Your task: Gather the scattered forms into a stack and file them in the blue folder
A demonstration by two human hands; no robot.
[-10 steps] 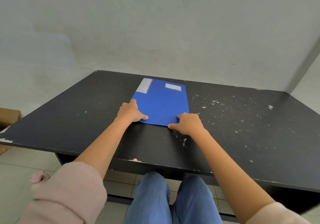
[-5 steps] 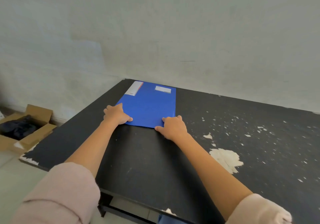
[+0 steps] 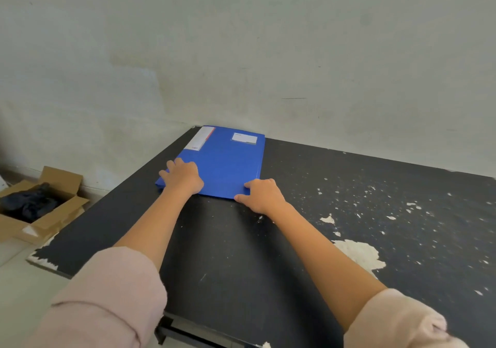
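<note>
Both hands rest on the near edge of the closed blue folder (image 3: 225,163), centre frame, at the table's (image 3: 241,253) far left corner. Left hand (image 3: 183,177) flat, fingers spread; right hand (image 3: 261,193) loosely curled at the corner, apparently gripping nothing. No loose forms visible; filing seems complete.

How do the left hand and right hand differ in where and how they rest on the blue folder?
The left hand lies flat on the blue folder at its near left corner; the right hand sits at the near right corner, mostly on the black table. The left hand's fingers spread forward; the right hand's curl at the edge. Both press down, neither lifting.
</note>
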